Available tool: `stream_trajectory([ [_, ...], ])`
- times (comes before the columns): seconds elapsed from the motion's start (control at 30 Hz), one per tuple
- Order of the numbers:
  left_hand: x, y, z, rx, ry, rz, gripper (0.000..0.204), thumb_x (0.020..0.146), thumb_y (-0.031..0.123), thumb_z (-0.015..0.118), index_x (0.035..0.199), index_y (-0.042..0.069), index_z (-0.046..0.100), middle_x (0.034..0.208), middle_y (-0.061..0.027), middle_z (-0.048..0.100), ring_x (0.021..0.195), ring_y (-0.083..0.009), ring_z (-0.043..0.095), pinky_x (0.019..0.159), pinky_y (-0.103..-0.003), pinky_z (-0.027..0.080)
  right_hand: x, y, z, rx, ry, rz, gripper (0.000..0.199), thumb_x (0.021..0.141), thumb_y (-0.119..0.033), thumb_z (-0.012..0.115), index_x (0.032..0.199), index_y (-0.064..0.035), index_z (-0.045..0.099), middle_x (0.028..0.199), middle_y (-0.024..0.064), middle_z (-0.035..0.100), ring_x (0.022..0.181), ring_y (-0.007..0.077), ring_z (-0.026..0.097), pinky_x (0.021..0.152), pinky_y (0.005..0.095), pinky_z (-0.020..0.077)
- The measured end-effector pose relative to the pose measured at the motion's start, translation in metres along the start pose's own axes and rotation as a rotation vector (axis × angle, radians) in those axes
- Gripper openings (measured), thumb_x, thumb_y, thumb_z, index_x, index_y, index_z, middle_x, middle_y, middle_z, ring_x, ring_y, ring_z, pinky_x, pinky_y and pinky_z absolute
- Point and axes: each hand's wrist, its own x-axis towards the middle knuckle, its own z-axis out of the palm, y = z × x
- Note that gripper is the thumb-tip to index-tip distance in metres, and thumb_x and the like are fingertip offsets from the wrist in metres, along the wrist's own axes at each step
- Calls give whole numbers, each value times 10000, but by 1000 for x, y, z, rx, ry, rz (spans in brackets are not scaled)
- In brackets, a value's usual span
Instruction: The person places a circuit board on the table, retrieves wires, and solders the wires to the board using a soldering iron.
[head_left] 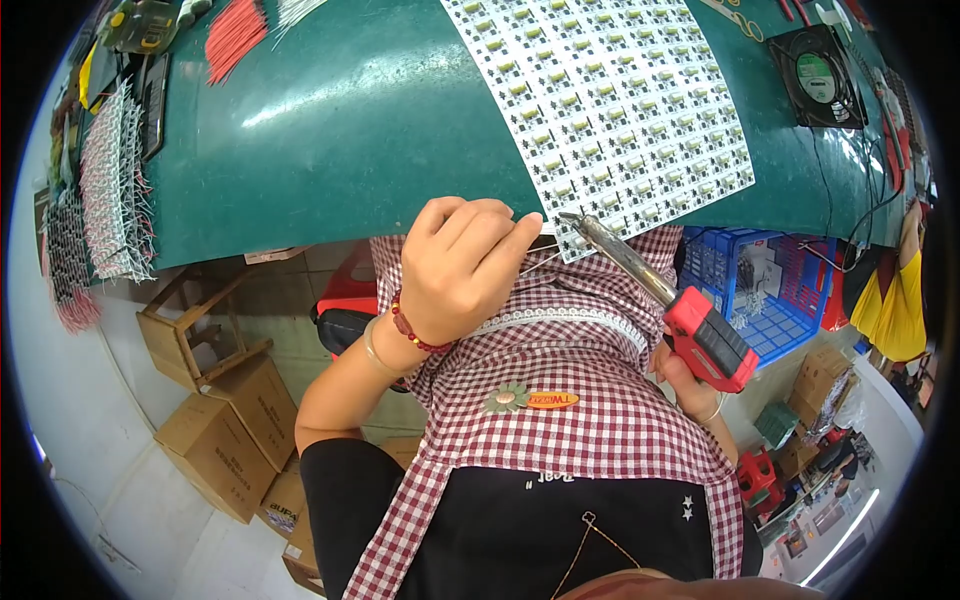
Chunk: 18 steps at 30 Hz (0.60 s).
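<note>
A white panel of small circuit boards [620, 110], with rows of yellowish components, lies on the green table, its near corner jutting over the front edge. My left hand [460, 265] is closed in a pinch just left of that corner. A thin pale wire [540, 262] runs from its fingers toward the corner; the exact grip is hidden. My right hand [688, 388] is wrapped round the red and black handle of a soldering iron [710, 340]. The iron's tip is over the panel's near corner, close to my left fingertips; whether it touches cannot be seen.
Red wires [235, 38] lie at the table's far left, with a pile of wired pieces [115, 185] at the left edge. A black fan [815, 75] stands at the right, its cable trailing. A blue basket [785, 330] is below the table's right side; cartons [215, 455] sit lower left.
</note>
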Motion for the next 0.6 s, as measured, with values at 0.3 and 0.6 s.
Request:
stream_trajectory([
  [0.3,-2,-5,4,96,-79,70,243,715,33,690,955,41,724,802,-18,606,841,-185,660,686,-347,462,5,-8,3,170,0,52,186,739,-72,749,918,-48,704,841,83,687,741,266,655,663,369,487],
  [0.6,-5,-5,6,136,-118,108,225,766,75,670,976,6,711,810,-44,572,879,-190,639,718,-362,466,8,-11,5,143,-12,23,168,701,-39,729,861,-41,678,778,94,647,667,288,623,567,382,462],
])
